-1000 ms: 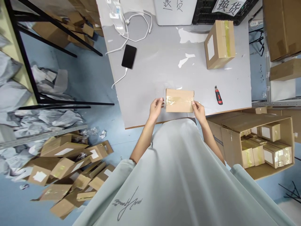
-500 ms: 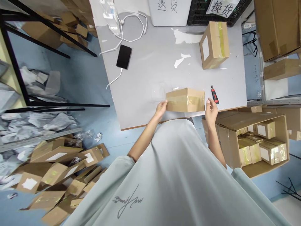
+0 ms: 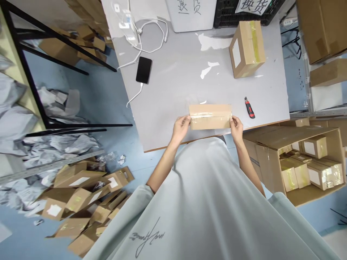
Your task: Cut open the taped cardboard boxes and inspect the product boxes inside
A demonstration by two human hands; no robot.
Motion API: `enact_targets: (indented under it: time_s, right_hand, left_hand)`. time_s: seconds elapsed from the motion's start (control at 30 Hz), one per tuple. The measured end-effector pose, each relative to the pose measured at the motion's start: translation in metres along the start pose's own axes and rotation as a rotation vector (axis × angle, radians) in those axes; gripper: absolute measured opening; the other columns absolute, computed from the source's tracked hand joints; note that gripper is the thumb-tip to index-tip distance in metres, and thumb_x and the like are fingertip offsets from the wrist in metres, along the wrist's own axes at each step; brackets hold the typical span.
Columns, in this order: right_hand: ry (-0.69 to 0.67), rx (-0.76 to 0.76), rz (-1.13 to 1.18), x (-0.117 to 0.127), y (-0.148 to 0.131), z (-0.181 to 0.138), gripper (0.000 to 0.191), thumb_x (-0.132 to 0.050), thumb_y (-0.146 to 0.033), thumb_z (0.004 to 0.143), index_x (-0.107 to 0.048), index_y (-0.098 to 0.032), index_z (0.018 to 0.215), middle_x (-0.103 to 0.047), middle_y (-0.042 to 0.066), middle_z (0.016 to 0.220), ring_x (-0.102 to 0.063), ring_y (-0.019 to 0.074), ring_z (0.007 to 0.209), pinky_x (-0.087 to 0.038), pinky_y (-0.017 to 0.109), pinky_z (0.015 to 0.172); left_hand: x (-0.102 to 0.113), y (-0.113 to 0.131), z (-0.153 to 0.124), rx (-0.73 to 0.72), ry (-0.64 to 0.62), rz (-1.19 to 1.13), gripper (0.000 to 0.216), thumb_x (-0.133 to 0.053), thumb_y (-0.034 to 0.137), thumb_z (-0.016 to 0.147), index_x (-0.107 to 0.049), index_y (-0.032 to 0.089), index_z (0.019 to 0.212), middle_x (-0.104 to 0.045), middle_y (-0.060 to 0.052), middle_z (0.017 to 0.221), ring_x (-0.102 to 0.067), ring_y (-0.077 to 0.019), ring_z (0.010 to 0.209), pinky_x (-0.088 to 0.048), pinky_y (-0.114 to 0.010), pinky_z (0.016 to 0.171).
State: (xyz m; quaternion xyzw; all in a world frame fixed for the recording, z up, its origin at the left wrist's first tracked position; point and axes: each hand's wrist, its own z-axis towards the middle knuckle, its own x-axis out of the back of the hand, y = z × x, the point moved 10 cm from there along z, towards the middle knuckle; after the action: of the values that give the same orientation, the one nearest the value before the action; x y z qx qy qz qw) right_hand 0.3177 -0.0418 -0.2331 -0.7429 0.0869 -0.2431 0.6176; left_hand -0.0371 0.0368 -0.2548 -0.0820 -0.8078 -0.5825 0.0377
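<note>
A small brown cardboard box [image 3: 210,117], with clear tape along its upper face, is at the near edge of the grey table [image 3: 173,83]. My left hand [image 3: 181,127] grips its left end, the fingers closed at the edge. At the opposite end my right hand [image 3: 236,128] pinches the right edge with thumb and fingers. A red and black utility knife [image 3: 249,108] lies on the table just right of the box. Farther back on the right stands a taller taped carton [image 3: 247,50] with a white label.
A black phone [image 3: 144,70] on a white cable lies at the left. Behind are a white lidded container [image 3: 191,16] and a black crate [image 3: 223,16]. A large open carton [image 3: 260,139] of small boxes stands right; opened cartons [image 3: 81,202] pile up on the floor left.
The box has turned so its long taped face lies level across my view. My right hand has moved left and closed on its right end; the left hand stays at the left end.
</note>
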Motion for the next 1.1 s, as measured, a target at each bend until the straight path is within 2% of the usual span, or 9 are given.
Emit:
enact_targets:
  time_s: [0.1, 0.17, 0.3, 0.4, 0.6, 0.7, 0.83, 1.0, 1.1]
  right_hand:
    - [-0.107, -0.051, -0.027, -0.027, 0.02, 0.0, 0.073, -0.065, -0.081, 0.096, -0.076, -0.016, 0.129, -0.081, 0.023, 0.136, -0.077, 0.0367, 0.131, -0.058, 0.058, 0.122]
    - [-0.137, -0.032, -0.124, -0.039, 0.02, -0.005, 0.073, -0.062, -0.079, 0.099, -0.075, -0.017, 0.134, -0.08, 0.023, 0.14, -0.073, 0.0377, 0.137, -0.056, 0.06, 0.124]
    - [-0.083, 0.171, -0.351, -0.047, -0.015, -0.029, 0.061, -0.053, -0.062, 0.111, -0.069, -0.021, 0.154, -0.063, 0.018, 0.167, -0.054, 0.0349, 0.162, -0.04, 0.061, 0.14]
    - [-0.172, 0.23, -0.41, -0.065, -0.032, -0.048, 0.062, -0.041, -0.054, 0.117, -0.058, -0.02, 0.167, -0.059, 0.018, 0.172, -0.051, 0.0318, 0.165, -0.037, 0.059, 0.142]
    - [-0.353, 0.197, -0.573, -0.087, -0.026, -0.062, 0.082, -0.03, -0.061, 0.118, -0.035, -0.007, 0.179, -0.04, 0.024, 0.185, -0.034, 0.0345, 0.176, -0.029, 0.061, 0.146]
    - [-0.355, 0.171, -0.599, -0.083, -0.025, -0.06, 0.088, -0.026, -0.065, 0.118, -0.033, 0.0, 0.179, -0.038, 0.028, 0.185, -0.033, 0.0354, 0.176, -0.029, 0.059, 0.146]
    - [-0.298, 0.137, -0.59, -0.069, -0.025, -0.052, 0.087, -0.024, -0.07, 0.118, -0.033, -0.009, 0.18, -0.041, 0.024, 0.184, -0.036, 0.0338, 0.175, -0.031, 0.06, 0.144]
    - [-0.162, 0.079, -0.623, -0.034, -0.02, -0.034, 0.104, -0.024, -0.083, 0.112, -0.038, -0.003, 0.177, -0.044, 0.031, 0.18, -0.038, 0.0393, 0.172, -0.033, 0.064, 0.142]
    - [-0.062, 0.083, -0.6, -0.01, -0.036, -0.027, 0.1, -0.026, -0.084, 0.112, -0.047, -0.008, 0.173, -0.049, 0.029, 0.177, -0.044, 0.0387, 0.17, -0.036, 0.064, 0.14]
  left_hand:
    - [0.017, -0.011, -0.001, 0.028, 0.022, 0.096, 0.048, -0.073, 0.06, 0.099, -0.087, 0.021, 0.123, -0.078, -0.014, 0.131, -0.075, -0.0287, 0.113, -0.059, -0.045, 0.108]
    - [0.025, -0.021, -0.003, 0.062, 0.04, 0.082, 0.046, -0.073, 0.058, 0.099, -0.086, 0.021, 0.123, -0.08, -0.014, 0.132, -0.074, -0.0291, 0.116, -0.058, -0.044, 0.11]
    - [0.031, -0.039, -0.002, 0.114, 0.081, -0.031, 0.05, -0.071, 0.06, 0.099, -0.082, 0.019, 0.126, -0.082, -0.014, 0.13, -0.076, -0.0279, 0.115, -0.059, -0.041, 0.107]
    - [0.028, -0.051, 0.005, 0.158, 0.107, -0.081, 0.045, -0.068, 0.058, 0.1, -0.08, 0.018, 0.117, -0.083, -0.014, 0.127, -0.076, -0.026, 0.113, -0.057, -0.037, 0.104]
    - [0.005, -0.07, 0.025, 0.264, 0.075, -0.089, 0.033, -0.06, 0.045, 0.103, -0.071, 0.02, 0.083, -0.077, -0.007, 0.094, -0.07, -0.0229, 0.098, -0.054, -0.033, 0.095]
    - [-0.006, -0.075, 0.028, 0.299, 0.059, -0.123, 0.032, -0.06, 0.044, 0.102, -0.067, 0.021, 0.08, -0.076, -0.005, 0.089, -0.068, -0.0225, 0.091, -0.054, -0.034, 0.091]
    - [-0.021, -0.08, 0.026, 0.37, 0.026, -0.171, 0.037, -0.064, 0.053, 0.101, -0.07, 0.02, 0.084, -0.079, -0.009, 0.088, -0.071, -0.0252, 0.087, -0.058, -0.039, 0.091]
    - [-0.03, -0.071, 0.016, 0.392, -0.016, -0.229, 0.039, -0.064, 0.053, 0.103, -0.078, 0.017, 0.1, -0.085, -0.016, 0.109, -0.079, -0.0293, 0.108, -0.06, -0.043, 0.106]
    - [-0.037, -0.057, 0.008, 0.364, -0.073, -0.252, 0.038, -0.066, 0.052, 0.103, -0.079, 0.017, 0.104, -0.085, -0.016, 0.115, -0.079, -0.0304, 0.115, -0.06, -0.046, 0.11]
